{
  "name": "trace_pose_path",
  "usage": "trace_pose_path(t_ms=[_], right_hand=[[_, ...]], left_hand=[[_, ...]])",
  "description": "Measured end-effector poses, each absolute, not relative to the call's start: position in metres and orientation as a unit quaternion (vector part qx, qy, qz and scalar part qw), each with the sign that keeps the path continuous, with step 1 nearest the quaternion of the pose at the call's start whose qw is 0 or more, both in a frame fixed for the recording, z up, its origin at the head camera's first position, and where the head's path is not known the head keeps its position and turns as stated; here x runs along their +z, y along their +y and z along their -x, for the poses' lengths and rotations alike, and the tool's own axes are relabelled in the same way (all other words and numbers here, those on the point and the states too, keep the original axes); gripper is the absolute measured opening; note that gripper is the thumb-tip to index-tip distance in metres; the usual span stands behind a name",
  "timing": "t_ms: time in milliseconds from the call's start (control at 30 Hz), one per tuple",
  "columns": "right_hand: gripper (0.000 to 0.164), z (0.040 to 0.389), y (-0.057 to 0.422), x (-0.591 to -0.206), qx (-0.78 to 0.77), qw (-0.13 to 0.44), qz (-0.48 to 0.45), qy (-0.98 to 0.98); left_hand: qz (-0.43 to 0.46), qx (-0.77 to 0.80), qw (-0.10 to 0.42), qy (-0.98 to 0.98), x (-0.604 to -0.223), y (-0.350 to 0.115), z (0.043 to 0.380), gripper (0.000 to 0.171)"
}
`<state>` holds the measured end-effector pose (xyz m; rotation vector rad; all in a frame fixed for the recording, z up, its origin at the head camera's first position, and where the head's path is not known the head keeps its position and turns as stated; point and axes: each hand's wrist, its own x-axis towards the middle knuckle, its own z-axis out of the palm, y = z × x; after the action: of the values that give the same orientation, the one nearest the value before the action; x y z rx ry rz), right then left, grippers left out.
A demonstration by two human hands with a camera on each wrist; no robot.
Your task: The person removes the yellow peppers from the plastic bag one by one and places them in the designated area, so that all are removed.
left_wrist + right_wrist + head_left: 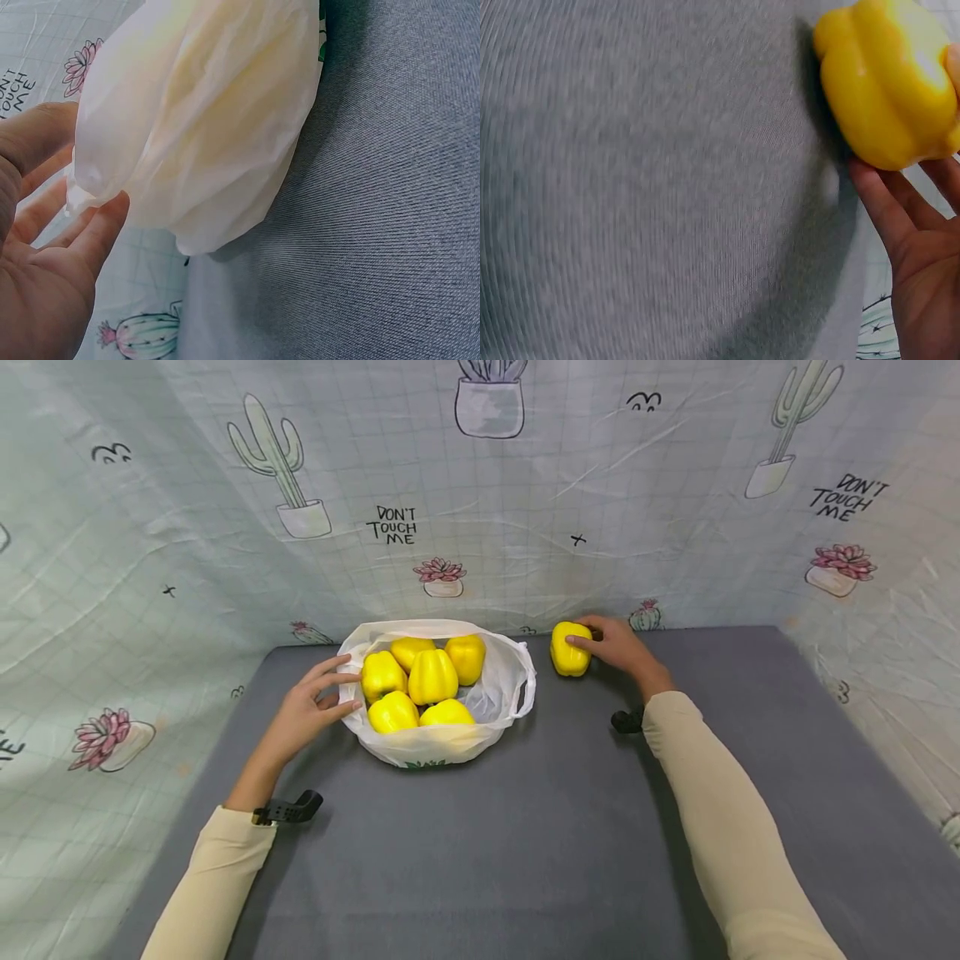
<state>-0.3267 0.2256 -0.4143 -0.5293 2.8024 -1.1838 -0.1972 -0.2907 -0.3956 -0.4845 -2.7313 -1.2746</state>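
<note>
A white plastic bag (480,739) stands with its mouth wide, and several yellow bell peppers (433,677) lie in it. At its left rim my left hand (306,706) holds the thin plastic with spread fingers, some of them over the edge. The left wrist view shows fingers of that hand (45,277) against the bag's wrinkled side (217,127); some fingertips are hidden behind the plastic. To the right of the bag, my right hand (618,647) grips a single yellow bell pepper (570,650). Thumb and fingers lie around this pepper (885,82) in the right wrist view.
The bag and peppers are near the back edge of a grey cloth-covered table (465,852). Right behind it hangs a pale curtain (525,510) with cactus prints. The bag's loop handle (528,685) sticks out toward the right. A black strap (288,810) sits on the left wrist.
</note>
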Motion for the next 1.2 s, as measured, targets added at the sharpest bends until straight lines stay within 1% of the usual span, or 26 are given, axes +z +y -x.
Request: trace_pose_path(t_ms=[233, 333, 433, 667, 933, 1033, 1100, 1200], right_hand=[[0.062, 0.33, 0.225, -0.411, -0.354, 0.064, 0.153, 0.92], [0.064, 0.331, 0.226, -0.412, -0.353, 0.074, 0.15, 0.921], [0.063, 0.331, 0.227, -0.414, -0.36, 0.084, 0.157, 0.916], [0.054, 0.33, 0.232, -0.41, -0.375, 0.095, 0.168, 0.907], [0.063, 0.33, 0.239, -0.399, -0.324, 0.141, 0.2, 0.914], [0.065, 0.328, 0.24, -0.396, -0.312, 0.133, 0.213, 0.916], [0.063, 0.326, 0.24, -0.393, -0.304, 0.113, 0.222, 0.92], [0.054, 0.322, 0.239, -0.388, -0.283, 0.068, 0.239, 0.926]], left_hand=[[0.161, -0.423, 0.047, -0.891, -0.395, -0.293, 0.197, 0.045], [0.159, -0.421, 0.044, -0.892, -0.394, -0.293, 0.196, 0.045], [0.157, -0.418, 0.04, -0.894, -0.394, -0.292, 0.194, 0.045], [0.16, -0.415, 0.045, -0.894, -0.394, -0.29, 0.193, 0.044], [0.162, -0.426, 0.042, -0.889, -0.392, -0.29, 0.192, 0.045], [0.162, -0.426, 0.044, -0.889, -0.392, -0.291, 0.191, 0.044], [0.161, -0.424, 0.044, -0.89, -0.392, -0.292, 0.19, 0.044], [0.161, -0.422, 0.044, -0.891, -0.393, -0.294, 0.19, 0.044]])
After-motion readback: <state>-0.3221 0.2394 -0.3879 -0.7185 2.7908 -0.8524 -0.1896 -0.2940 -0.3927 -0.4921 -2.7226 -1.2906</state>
